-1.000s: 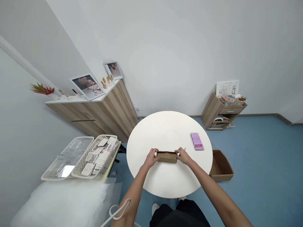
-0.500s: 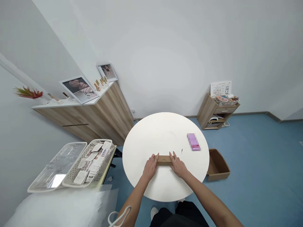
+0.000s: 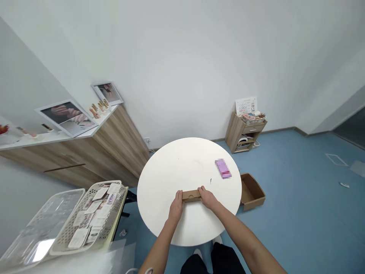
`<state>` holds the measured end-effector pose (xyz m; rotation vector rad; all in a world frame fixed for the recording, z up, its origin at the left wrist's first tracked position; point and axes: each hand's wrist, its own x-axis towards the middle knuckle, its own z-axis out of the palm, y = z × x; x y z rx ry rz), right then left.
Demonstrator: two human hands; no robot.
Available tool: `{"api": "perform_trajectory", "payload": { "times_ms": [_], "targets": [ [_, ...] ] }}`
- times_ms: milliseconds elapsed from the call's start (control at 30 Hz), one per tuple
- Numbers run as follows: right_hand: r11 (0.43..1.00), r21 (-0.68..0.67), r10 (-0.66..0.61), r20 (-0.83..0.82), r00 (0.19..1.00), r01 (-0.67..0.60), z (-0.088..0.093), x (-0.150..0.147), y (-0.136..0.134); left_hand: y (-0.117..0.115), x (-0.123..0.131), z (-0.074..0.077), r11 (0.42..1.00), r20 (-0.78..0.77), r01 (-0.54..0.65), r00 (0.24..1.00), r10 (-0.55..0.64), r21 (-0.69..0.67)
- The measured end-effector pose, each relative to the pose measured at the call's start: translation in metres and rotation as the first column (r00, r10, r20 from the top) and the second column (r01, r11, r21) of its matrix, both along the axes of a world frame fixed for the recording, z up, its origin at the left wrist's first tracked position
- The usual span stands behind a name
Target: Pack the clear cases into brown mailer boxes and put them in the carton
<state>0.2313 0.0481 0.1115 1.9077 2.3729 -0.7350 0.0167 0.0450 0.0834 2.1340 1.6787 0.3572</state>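
A small flat brown cardboard box (image 3: 191,195) lies on the round white table (image 3: 182,167), near its front edge. My left hand (image 3: 176,206) presses against the box's left end with the fingers together. My right hand (image 3: 207,198) covers the box's right end, fingers laid over its top. Both hands hold the box between them. A pink object (image 3: 222,168), blurred out, lies on the table to the right, well away from my hands.
An open brown cardboard box (image 3: 252,191) sits on the blue floor right of the table. At the lower left a white basket (image 3: 88,217) holds several cards beside a clear plastic tray (image 3: 34,232). A wooden sideboard (image 3: 85,152) and a small wooden cabinet (image 3: 242,131) line the walls.
The box went from standing on its edge to lying flat under my hands. My view swung to the right, so the table and basket shifted left in the picture.
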Motion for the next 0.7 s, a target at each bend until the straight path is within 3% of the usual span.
{"api": "perform_trajectory", "payload": {
  "times_ms": [167,367,500,700],
  "targets": [
    [0.993,0.116,-0.033,-0.037,0.999,0.037,0.024,0.029,-0.019,0.008,0.009,0.041,0.986,0.046,0.158,0.987,-0.156,-0.061],
    [0.939,0.281,-0.122,-0.271,0.955,0.2,0.069,0.11,-0.051,0.012,0.071,0.074,0.969,0.284,0.248,0.93,-0.234,-0.014],
    [0.901,0.219,-0.252,-0.439,0.862,0.375,0.08,0.181,-0.073,0.015,0.136,0.077,0.954,0.395,0.299,0.877,-0.274,0.0],
    [0.865,0.185,-0.34,-0.469,0.816,0.467,0.064,0.318,-0.107,0.003,0.275,0.056,0.919,0.5,0.391,0.805,-0.32,-0.041]
  ]
}}
